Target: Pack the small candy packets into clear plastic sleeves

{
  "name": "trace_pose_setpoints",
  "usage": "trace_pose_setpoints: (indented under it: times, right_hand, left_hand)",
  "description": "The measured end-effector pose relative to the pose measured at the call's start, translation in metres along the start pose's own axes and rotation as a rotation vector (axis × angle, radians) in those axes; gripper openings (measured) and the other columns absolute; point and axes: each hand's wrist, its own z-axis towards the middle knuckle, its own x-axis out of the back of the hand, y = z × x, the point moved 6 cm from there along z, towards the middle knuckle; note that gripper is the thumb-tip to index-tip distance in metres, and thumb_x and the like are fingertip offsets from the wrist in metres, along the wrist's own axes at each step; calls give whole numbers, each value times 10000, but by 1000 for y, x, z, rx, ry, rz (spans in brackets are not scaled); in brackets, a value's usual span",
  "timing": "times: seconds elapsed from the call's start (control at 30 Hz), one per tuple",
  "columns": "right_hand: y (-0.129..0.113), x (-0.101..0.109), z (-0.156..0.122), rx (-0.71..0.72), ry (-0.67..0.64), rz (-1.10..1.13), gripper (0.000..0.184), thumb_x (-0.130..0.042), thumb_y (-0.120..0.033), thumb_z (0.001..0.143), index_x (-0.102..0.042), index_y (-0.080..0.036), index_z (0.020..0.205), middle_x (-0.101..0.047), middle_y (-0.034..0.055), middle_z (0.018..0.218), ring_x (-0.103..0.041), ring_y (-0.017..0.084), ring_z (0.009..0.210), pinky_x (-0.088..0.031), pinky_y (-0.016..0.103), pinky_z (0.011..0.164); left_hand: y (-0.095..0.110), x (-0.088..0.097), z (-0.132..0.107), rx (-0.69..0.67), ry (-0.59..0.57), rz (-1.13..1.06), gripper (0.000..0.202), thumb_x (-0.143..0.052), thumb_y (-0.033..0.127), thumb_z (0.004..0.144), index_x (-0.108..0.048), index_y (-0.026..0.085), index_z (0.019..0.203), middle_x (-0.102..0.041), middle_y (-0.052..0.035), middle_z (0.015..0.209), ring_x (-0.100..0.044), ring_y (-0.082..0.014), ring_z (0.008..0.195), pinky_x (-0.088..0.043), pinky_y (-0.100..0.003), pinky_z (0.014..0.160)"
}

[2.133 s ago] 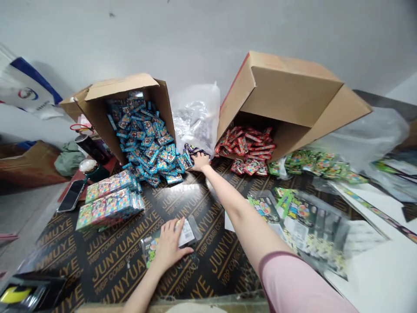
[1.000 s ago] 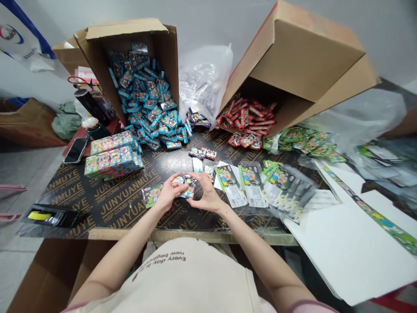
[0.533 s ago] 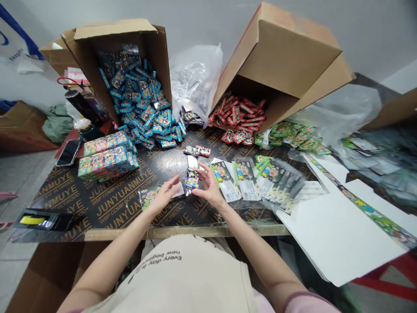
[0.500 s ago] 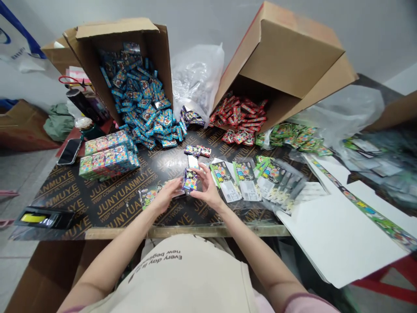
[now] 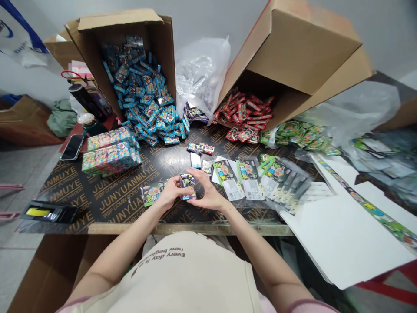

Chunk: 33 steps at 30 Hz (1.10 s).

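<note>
Both hands meet over the near middle of the dark printed board (image 5: 107,195). My left hand (image 5: 171,194) and my right hand (image 5: 208,193) pinch the two sides of a small purple packet (image 5: 188,186), held just above the board. Under my left hand lies a clear sleeve with a green card (image 5: 150,193). Just beyond the hands a few loose small packets (image 5: 199,154) lie on the board.
A tipped carton spills blue packets (image 5: 146,104) at back left; another carton (image 5: 293,56) spills red packets (image 5: 244,117). A clear plastic bag (image 5: 200,74) stands between them. Green packets (image 5: 302,137), carded sleeves (image 5: 257,180), stacked boxes (image 5: 109,154), a phone (image 5: 73,147) and white sheets (image 5: 345,234) surround them.
My right hand came back from the far purple packets with one. Both hands then closed on it and turned it near the board's front. The camera tilted down.
</note>
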Motion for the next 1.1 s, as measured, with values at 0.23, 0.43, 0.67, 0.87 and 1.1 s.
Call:
trace_pose_setpoints:
  times: [0.23,0.43,0.67,0.87,1.1]
  right_hand:
    - [35,14,-7,-90,142,-107,775,-752,-257,648,-430,-251,1353,-547,90,1286,-505,302,1189,-379,478,1020]
    - [63,4,-19,-175,1,-302,795,-778,-347,690,-408,-236,1385,-539,127,1325,-485,333,1225,-346,514,1008]
    - [43,-16,-20,-53,-180,-151,915,-758,-469,713,-278,-250,1462,-468,130,1419,-441,306,1296,-247,500,1095]
    - [32,-18,-23,-121,30,-255,787,-663,-472,807,-286,-251,1461,-589,119,1295,-524,281,1214,-171,534,1109]
    - [105,40,18,-360,298,-446,520,-555,-332,865,-456,-226,1365,-536,124,1361,-452,279,1271,-228,503,1071]
  left_hand:
    - [15,41,2,-288,108,840,921,-834,492,505,-519,180,1312,-626,-122,1122,-563,-310,1079,-418,-477,954]
    - [-4,54,-2,-395,-5,1473,1058,-808,356,578,-269,189,1473,-543,-142,1219,-486,-329,1139,-340,-498,1005]
    - [0,43,-11,-520,-187,1367,1141,-764,264,612,-60,265,1511,-481,-106,1328,-454,-300,1193,-332,-463,1037]
    - [16,53,-7,-518,45,1316,1155,-765,287,607,-47,236,1510,-528,-107,1235,-495,-290,1113,-372,-453,984]
    - [-6,50,2,-455,-38,1419,1065,-752,329,646,-132,221,1505,-498,-128,1297,-459,-299,1171,-370,-453,988]
